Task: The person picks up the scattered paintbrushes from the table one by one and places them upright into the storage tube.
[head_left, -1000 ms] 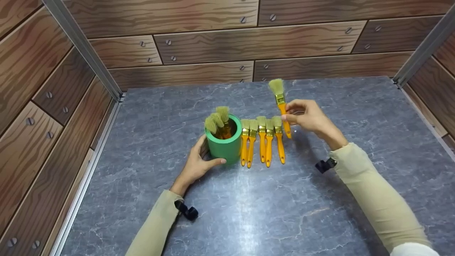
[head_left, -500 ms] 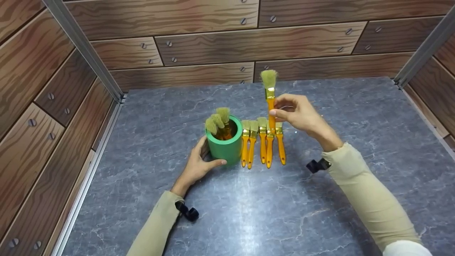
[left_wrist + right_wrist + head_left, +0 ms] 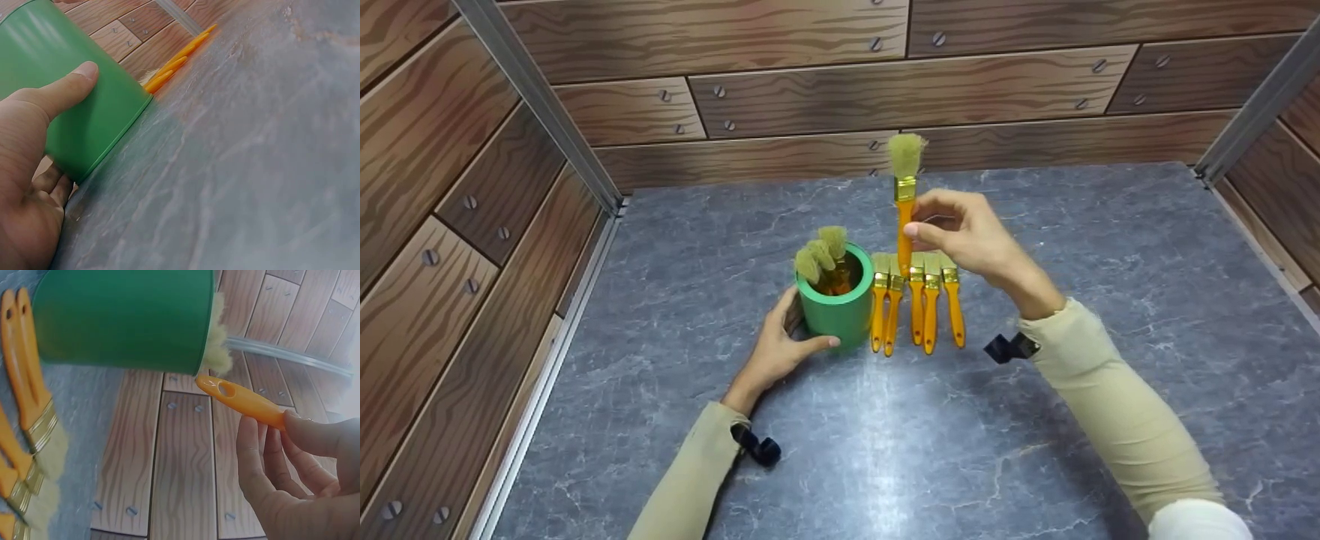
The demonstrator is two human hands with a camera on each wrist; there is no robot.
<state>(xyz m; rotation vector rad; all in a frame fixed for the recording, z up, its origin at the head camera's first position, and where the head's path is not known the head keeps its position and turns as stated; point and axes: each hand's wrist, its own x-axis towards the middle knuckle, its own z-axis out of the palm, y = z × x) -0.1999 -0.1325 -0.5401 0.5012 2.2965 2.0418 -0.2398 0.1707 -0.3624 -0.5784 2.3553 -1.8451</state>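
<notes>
- Raised brush and right hand have moved left and a little higher, nearer the cup.
- Right hand's fingers pinch the raised brush by its orange handle, bristles up; its lower end hangs near the cup's rim, outside it.
- Left hand's fingers and thumb grip the cup, which stands upright on the desk.
- Three brushes stand in the cup, bristles up.
- Five loose brushes lie in a row to its right, bristles pointing away from the person.
</notes>
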